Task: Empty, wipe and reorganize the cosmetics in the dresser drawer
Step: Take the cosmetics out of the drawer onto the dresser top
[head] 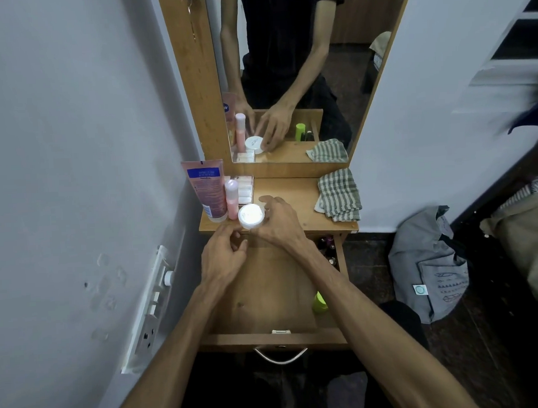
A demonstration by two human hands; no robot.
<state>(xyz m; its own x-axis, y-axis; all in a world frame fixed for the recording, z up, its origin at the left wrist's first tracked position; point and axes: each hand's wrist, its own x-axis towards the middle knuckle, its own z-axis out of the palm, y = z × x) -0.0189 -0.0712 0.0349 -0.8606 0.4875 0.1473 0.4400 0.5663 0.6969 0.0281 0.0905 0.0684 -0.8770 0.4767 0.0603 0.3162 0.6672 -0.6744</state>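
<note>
Right hand: now the right hand [277,220] is gripping the round white plastic cream jar [251,216], fingers curling round its far and right sides, at the front edge of the wooden dresser top [295,196].
Left hand: the left hand [223,255] is hovering just below and left of the jar, over the open wooden drawer [265,284]; its fingers are bending loosely and holding nothing, the fingertips reaching close to the jar's lower edge; I cannot tell whether they are touching it.
Jar: it is sitting upright, its flat lid facing up towards the camera and its short axis running vertically.
Beyond the left hand: a small pink bottle with a pale cap [231,199] is standing upright just beside the jar, and a tall pink squeeze tube with a blue label [206,191] is standing cap-down to its left, long axis vertical.
Beyond the right hand: a clear flat box of white pieces [245,188] is lying behind the bottle, against the mirror [287,79].
Right of the right hand: a folded green-and-white checked cloth [338,194] is lying on the dresser top, well apart from the jar.
Under the right forearm: a lime-green cap [319,303] is showing at the drawer's right side, and small dark bottles [328,247] are sitting in its far right corner.
</note>
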